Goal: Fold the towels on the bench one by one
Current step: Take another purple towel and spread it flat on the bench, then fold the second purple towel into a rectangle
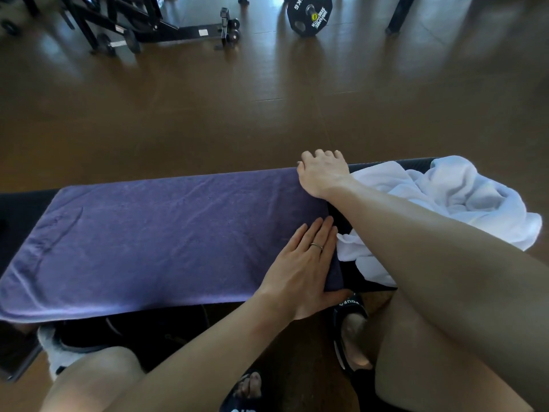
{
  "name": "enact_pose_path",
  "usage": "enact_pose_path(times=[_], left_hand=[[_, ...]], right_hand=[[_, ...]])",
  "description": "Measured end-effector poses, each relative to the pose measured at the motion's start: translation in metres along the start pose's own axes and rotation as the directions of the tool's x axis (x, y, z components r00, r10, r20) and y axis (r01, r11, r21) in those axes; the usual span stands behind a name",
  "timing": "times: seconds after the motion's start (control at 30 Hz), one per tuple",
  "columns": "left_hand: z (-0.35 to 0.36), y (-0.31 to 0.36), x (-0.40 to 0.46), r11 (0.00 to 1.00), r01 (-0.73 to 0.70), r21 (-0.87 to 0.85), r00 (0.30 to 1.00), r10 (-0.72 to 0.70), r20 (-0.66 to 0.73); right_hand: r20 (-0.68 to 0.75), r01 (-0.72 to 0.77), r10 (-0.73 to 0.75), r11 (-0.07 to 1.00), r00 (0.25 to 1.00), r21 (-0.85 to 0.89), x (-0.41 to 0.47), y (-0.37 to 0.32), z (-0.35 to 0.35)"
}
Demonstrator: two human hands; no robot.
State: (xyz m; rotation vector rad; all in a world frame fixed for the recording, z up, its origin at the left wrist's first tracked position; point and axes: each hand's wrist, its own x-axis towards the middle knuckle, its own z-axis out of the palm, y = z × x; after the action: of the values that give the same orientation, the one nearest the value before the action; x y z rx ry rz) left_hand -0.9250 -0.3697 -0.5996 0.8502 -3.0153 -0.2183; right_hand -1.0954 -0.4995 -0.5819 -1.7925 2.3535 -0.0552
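A purple towel [166, 233] lies spread flat along the black bench [17, 215]. My left hand [303, 266] holds its near right corner, straight fingers flat on top and the thumb under the edge. At the far right corner, my right hand [322, 173] curls its fingers over the bench's far edge and grips the towel there. Crumpled on the bench's right end is a white towel [439, 200], partly hidden by my right forearm.
Brown gym floor stretches beyond the bench. A black machine frame [142, 25] and a weight plate [309, 14] stand at the back. My knees and sandalled feet [353, 331] are close under the bench's near edge, and a pale cloth [56, 352] lies on the floor at left.
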Motion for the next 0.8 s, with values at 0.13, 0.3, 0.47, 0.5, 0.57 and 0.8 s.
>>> enact_pose_path(times=[0.13,0.3,0.47,0.5,0.57,0.8], left_hand=[[-0.003,0.007,-0.003,0.998,0.027,0.060,0.999,-0.025,-0.025],[-0.006,0.017,-0.012,0.988,-0.027,0.152,0.981,0.056,-0.188],[-0.009,0.022,-0.020,0.969,-0.180,0.170,0.967,0.206,-0.147],[-0.009,0.023,-0.021,0.966,-0.200,0.166,0.965,0.223,-0.138],[-0.010,0.024,-0.023,0.965,-0.208,0.162,0.962,0.232,-0.142],[-0.052,0.003,-0.055,0.957,0.017,-0.290,0.919,-0.130,-0.373]], right_hand=[[-0.007,-0.093,0.093,0.995,0.996,0.035,-0.002,0.006,-0.005],[-0.122,-0.045,0.069,0.981,0.990,0.191,-0.002,0.012,-0.012],[-0.127,-0.048,0.090,0.953,0.988,0.299,-0.005,0.013,-0.016],[-0.151,-0.040,0.092,0.948,0.984,0.317,-0.006,0.012,-0.017],[-0.208,-0.012,0.096,0.929,0.973,0.371,-0.006,0.010,-0.020],[-0.249,0.086,0.142,0.687,0.958,0.722,-0.010,-0.019,-0.047]])
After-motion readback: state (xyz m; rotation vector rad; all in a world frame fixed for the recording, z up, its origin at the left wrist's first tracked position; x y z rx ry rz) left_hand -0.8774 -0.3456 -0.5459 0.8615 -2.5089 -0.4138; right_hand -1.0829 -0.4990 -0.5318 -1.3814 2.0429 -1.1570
